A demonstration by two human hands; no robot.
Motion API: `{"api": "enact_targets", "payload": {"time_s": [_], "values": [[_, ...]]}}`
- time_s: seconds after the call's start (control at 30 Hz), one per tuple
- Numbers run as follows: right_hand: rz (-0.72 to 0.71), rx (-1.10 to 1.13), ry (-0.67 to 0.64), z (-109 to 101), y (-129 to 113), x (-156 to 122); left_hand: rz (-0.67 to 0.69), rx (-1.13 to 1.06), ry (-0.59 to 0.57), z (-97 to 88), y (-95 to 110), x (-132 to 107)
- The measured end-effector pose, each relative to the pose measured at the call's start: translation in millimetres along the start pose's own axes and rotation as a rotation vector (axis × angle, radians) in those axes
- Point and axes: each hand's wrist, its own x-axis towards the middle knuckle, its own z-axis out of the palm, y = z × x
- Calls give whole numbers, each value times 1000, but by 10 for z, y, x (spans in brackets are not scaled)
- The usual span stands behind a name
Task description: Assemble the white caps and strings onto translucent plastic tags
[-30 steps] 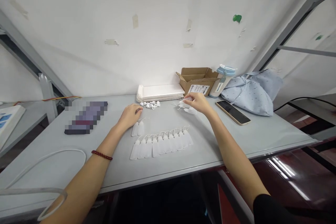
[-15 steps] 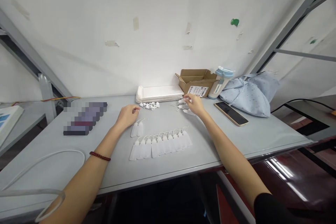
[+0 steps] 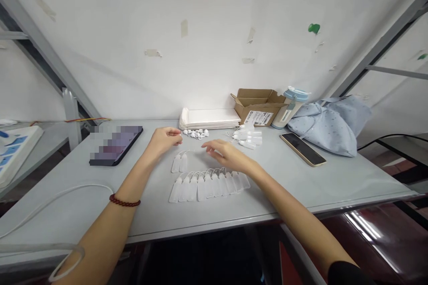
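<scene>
My left hand [image 3: 165, 139] is closed in a pinch just left of a small pile of white caps [image 3: 197, 133]; what its fingertips hold, if anything, is too small to make out. Palm down, my right hand [image 3: 222, 153] hovers with its fingers apart and nothing visible in them. Below it lies a row of several flat, translucent white pouch-like bottles [image 3: 200, 188] with thin curved tubes at their tops. Two more such bottles [image 3: 179, 163] lie between the hands and the row. A loose heap of them [image 3: 249, 137] rests behind my right hand.
A stack of white trays or sheets [image 3: 212, 118] stands against the wall, beside an open cardboard box [image 3: 264, 113]. Farther right are a tumbler [image 3: 289, 109], a light-blue cloth bag [image 3: 329, 124] and a phone [image 3: 302, 149]. A pixelated dark device [image 3: 117, 147] and a white cable [image 3: 60, 193] lie left.
My right hand has come away from the bottle heap, moving left and toward me, and its fingers have spread. My left hand stays near the caps. The view has shifted slightly.
</scene>
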Motion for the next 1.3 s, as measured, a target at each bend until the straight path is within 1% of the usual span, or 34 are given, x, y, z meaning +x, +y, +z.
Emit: {"api": "enact_targets", "payload": {"time_s": [0.07, 0.13, 0.23, 0.33, 0.47, 0.67, 0.9, 1.03, 1.17, 1.3], "values": [[-12, 29, -84, 39, -111, -2, -28, -30, -32, -27, 80, -71], [-13, 39, -126, 58, -143, -4, -54, -6, -98, -54, 133, -125], [-2, 26, -148, 63, -116, -9, -105, 87, -219, -83, 163, -165], [5, 12, -151, 63, -96, -10, -126, 155, -280, -83, 170, -176], [-9, -6, -164, 66, -115, -10, -94, 179, -314, -63, 186, -186], [-16, -31, -165, 73, -119, -13, -96, 151, -380, -34, 152, -193], [-47, -27, -205, 86, -148, -6, -114, 110, -465, 104, 144, -254], [-44, -13, -220, 105, -119, -8, -130, 76, -480, 191, 159, -301], [-12, -18, -224, 111, -86, -11, -161, 20, -494, 249, 127, -310], [41, -24, -215, 94, -88, -12, -163, -46, -461, 284, 100, -301]]}}
